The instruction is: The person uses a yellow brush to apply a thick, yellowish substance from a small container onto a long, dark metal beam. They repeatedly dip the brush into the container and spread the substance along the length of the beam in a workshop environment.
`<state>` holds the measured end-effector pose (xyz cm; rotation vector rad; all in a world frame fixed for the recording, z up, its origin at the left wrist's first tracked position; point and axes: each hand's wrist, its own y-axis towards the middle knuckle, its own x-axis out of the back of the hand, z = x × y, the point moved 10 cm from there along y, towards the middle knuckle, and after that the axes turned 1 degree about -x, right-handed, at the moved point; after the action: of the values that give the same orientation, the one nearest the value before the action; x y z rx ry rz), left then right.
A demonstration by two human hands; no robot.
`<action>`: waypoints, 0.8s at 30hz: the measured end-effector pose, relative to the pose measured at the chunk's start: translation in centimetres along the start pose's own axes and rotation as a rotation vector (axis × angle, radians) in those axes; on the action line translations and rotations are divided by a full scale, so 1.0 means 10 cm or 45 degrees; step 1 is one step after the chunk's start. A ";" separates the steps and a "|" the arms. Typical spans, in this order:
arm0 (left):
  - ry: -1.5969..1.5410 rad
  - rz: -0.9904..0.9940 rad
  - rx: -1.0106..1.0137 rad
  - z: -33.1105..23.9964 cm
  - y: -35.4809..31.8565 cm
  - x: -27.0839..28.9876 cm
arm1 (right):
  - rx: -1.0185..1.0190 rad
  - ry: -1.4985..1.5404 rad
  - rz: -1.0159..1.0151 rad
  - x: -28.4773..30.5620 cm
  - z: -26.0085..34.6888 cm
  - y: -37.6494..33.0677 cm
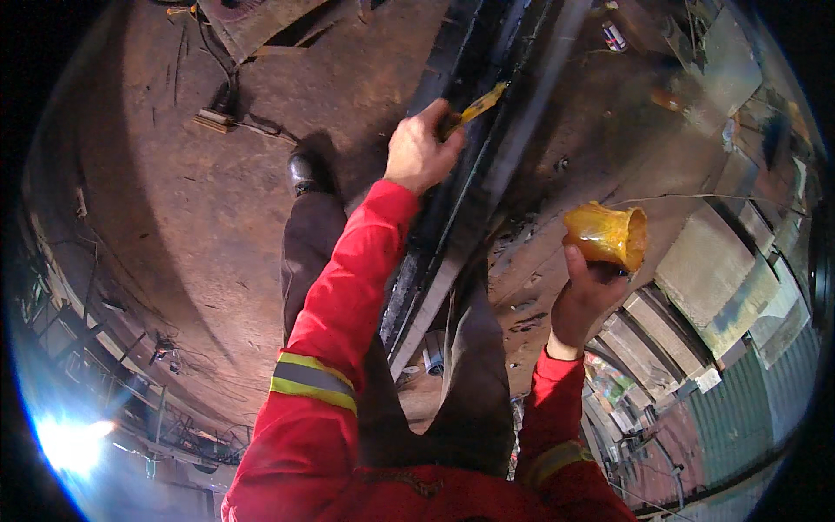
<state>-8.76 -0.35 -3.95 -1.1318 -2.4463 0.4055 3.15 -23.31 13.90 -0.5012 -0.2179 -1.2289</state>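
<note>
My left hand (422, 150) is closed around a yellow, dark-smeared paintbrush (481, 103). Its far end rests at or just over a long steel beam (465, 165), and I cannot tell if they touch. Glossy black covers much of the beam, which runs from the far edge back between my legs. Out to the right, my right hand (584, 304) grips a yellow plastic cup (602, 233) from below, fingers wrapped round its base. The cup is tilted with its uneven mouth facing right; its contents are hidden.
My booted foot (304, 172) stands left of the beam on the brown, stained floor (191, 217). A cable with a dark block (215, 120) lies far left. Boards and metal sheets (709, 265) are stacked at right. A small can (614, 36) lies at far right. A bright light (71, 444) glares lower left.
</note>
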 end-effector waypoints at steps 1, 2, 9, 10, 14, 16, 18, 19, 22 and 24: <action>0.018 0.020 0.043 0.06 -0.03 0.00 | -0.011 -0.021 0.004 0.01 -0.01 0.00; -0.034 0.014 0.088 0.15 -0.05 -0.03 | -0.022 -0.042 0.008 0.02 -0.02 -0.01; 0.216 -0.079 -0.073 -0.04 0.13 -0.05 | 0.051 -0.060 0.049 -0.10 0.08 -0.01; 0.297 -0.105 -0.157 -0.01 0.04 -0.03 | 0.068 -0.132 0.068 -0.10 0.12 -0.03; 0.209 0.146 0.005 0.17 -0.27 -0.01 | 0.088 -0.124 0.071 -0.06 0.11 -0.02; 0.136 0.010 0.046 0.17 -0.22 0.10 | 0.088 -0.252 0.096 -0.07 0.13 -0.01; 0.072 -0.099 0.058 0.14 -0.11 0.10 | 0.103 -0.296 0.119 -0.11 0.15 -0.01; 0.053 -0.119 0.069 0.15 -0.07 0.05 | 0.117 -0.277 0.135 -0.14 0.15 -0.02; -0.023 -0.166 0.079 0.09 0.01 -0.03 | 0.118 -0.231 0.122 -0.17 0.18 -0.05; -0.058 -0.129 0.098 0.01 0.01 -0.07 | 0.099 -0.206 0.108 -0.16 0.18 -0.05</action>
<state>-8.33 -0.84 -4.28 -0.9728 -2.4920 0.4947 2.35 -21.22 14.97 -0.5377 -0.3766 -1.0941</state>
